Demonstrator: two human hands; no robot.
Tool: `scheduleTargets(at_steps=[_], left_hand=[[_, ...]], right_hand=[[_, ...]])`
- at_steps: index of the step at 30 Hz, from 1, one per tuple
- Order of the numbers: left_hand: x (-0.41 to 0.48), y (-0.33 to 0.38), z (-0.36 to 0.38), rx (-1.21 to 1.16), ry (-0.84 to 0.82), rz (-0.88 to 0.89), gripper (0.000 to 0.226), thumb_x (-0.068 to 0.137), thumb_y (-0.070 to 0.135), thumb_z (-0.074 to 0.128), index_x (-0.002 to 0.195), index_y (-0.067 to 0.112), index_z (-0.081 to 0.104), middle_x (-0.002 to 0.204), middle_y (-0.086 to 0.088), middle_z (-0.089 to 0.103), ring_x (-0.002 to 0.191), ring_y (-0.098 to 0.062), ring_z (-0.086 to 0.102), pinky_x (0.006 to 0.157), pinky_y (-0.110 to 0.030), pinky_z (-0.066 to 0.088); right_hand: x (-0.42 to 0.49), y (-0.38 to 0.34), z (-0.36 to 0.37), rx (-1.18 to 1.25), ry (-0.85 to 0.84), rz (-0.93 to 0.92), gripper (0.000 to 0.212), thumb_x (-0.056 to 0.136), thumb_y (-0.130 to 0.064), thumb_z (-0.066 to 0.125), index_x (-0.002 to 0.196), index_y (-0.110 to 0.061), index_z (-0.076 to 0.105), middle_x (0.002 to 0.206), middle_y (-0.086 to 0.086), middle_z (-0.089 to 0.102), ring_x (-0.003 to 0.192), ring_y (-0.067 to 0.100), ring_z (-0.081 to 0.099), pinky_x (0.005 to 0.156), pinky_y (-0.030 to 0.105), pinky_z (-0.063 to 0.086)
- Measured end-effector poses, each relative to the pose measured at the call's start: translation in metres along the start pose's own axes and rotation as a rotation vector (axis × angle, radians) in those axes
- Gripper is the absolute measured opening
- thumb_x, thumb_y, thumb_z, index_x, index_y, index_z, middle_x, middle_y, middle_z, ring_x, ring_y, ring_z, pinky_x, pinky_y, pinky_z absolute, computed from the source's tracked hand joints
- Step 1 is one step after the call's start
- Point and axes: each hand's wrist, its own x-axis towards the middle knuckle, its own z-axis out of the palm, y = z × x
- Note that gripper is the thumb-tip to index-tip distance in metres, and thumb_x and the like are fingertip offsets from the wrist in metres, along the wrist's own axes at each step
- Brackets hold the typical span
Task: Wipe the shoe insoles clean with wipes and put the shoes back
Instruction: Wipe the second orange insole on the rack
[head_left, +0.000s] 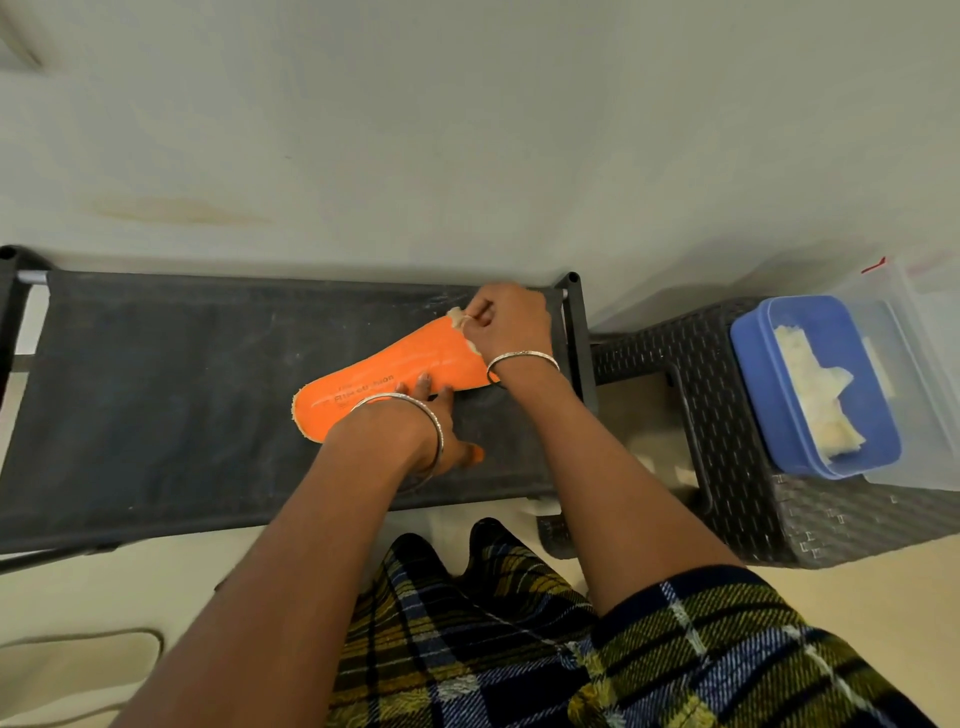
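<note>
An orange insole (384, 371) with dark printed lettering lies flat on the black fabric top of a shoe rack (156, 395). My left hand (441, 415) presses down on its lower middle with straight fingers. My right hand (506, 322) is at the insole's far right end, fingers curled round a small crumpled beige wipe (460, 319) held against the insole. No shoe is visible.
A dark woven plastic stool (727, 364) stands right of the rack. On it sits a blue tub (763, 389) holding pale wipes, next to a clear container (924, 395). A pale wall is behind; my plaid clothing fills the bottom of the view.
</note>
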Motion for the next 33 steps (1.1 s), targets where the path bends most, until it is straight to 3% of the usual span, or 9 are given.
scheduleTargets(at_steps=[5, 12, 15, 20, 23, 28, 30, 33], left_hand=[[-0.001, 0.0, -0.002, 0.007, -0.013, -0.005, 0.089, 0.096, 0.055, 0.045, 0.153, 0.02, -0.013, 0.16, -0.004, -0.023, 0.148, -0.032, -0.01, 0.12, -0.049, 0.008], [-0.003, 0.005, -0.002, -0.002, 0.006, -0.011, 0.088, 0.097, 0.053, 0.045, 0.153, 0.025, -0.016, 0.159, -0.005, -0.024, 0.148, -0.032, -0.015, 0.118, -0.049, 0.004], [-0.002, 0.001, -0.001, -0.004, 0.001, -0.015, 0.089, 0.096, 0.055, 0.046, 0.154, 0.022, -0.014, 0.16, -0.004, -0.023, 0.148, -0.031, -0.012, 0.12, -0.049, 0.007], [-0.003, 0.002, -0.002, -0.004, -0.016, -0.013, 0.087, 0.097, 0.053, 0.045, 0.154, 0.021, -0.013, 0.159, -0.003, -0.023, 0.148, -0.031, -0.012, 0.12, -0.049, 0.007], [-0.001, 0.002, -0.001, 0.002, -0.013, -0.016, 0.088, 0.096, 0.054, 0.045, 0.154, 0.02, -0.013, 0.16, -0.004, -0.023, 0.148, -0.032, -0.012, 0.12, -0.049, 0.007], [0.001, 0.001, -0.001, 0.016, -0.017, -0.024, 0.089, 0.096, 0.055, 0.045, 0.154, 0.022, -0.013, 0.159, -0.004, -0.023, 0.148, -0.032, -0.013, 0.119, -0.05, 0.006], [0.003, 0.001, -0.001, 0.016, -0.022, -0.026, 0.089, 0.095, 0.056, 0.045, 0.153, 0.022, -0.013, 0.159, -0.004, -0.023, 0.148, -0.032, -0.012, 0.12, -0.051, 0.008], [0.007, -0.001, 0.0, 0.02, -0.033, -0.027, 0.091, 0.094, 0.058, 0.045, 0.153, 0.022, -0.013, 0.159, -0.005, -0.024, 0.148, -0.034, -0.01, 0.119, -0.053, 0.012]], right_hand=[[0.005, 0.02, -0.016, -0.025, 0.136, 0.123, 0.016, 0.091, -0.021, 0.069, 0.089, -0.005, 0.071, 0.094, 0.01, 0.073, 0.095, 0.029, 0.066, 0.085, 0.041, 0.052], [-0.006, -0.02, 0.013, -0.058, -0.112, -0.146, 0.007, 0.086, -0.018, 0.071, 0.087, -0.011, 0.074, 0.089, 0.006, 0.074, 0.089, 0.028, 0.066, 0.082, 0.038, 0.052], [0.001, -0.006, 0.005, -0.047, -0.036, -0.059, 0.011, 0.086, -0.022, 0.073, 0.083, -0.011, 0.075, 0.087, 0.006, 0.074, 0.086, 0.026, 0.068, 0.081, 0.037, 0.055], [0.007, 0.014, -0.012, -0.225, 0.09, 0.047, 0.011, 0.093, -0.011, 0.06, 0.097, -0.009, 0.07, 0.106, 0.008, 0.071, 0.103, 0.028, 0.063, 0.079, 0.033, 0.049], [0.004, 0.003, -0.009, -0.167, -0.041, -0.031, 0.012, 0.086, -0.007, 0.064, 0.091, -0.011, 0.074, 0.1, 0.007, 0.073, 0.098, 0.027, 0.067, 0.087, 0.037, 0.054], [-0.001, -0.005, -0.013, -0.163, -0.383, -0.108, 0.011, 0.072, -0.003, 0.075, 0.074, -0.013, 0.079, 0.077, 0.001, 0.076, 0.069, 0.012, 0.071, 0.069, 0.027, 0.059], [-0.001, -0.003, -0.012, -0.179, -0.339, -0.094, 0.009, 0.073, -0.007, 0.076, 0.074, -0.015, 0.079, 0.078, 0.0, 0.076, 0.073, 0.012, 0.071, 0.073, 0.029, 0.06], [0.001, 0.0, -0.008, -0.105, -0.109, -0.04, 0.002, 0.08, -0.012, 0.074, 0.078, -0.012, 0.075, 0.081, 0.003, 0.074, 0.083, 0.022, 0.07, 0.083, 0.037, 0.058]])
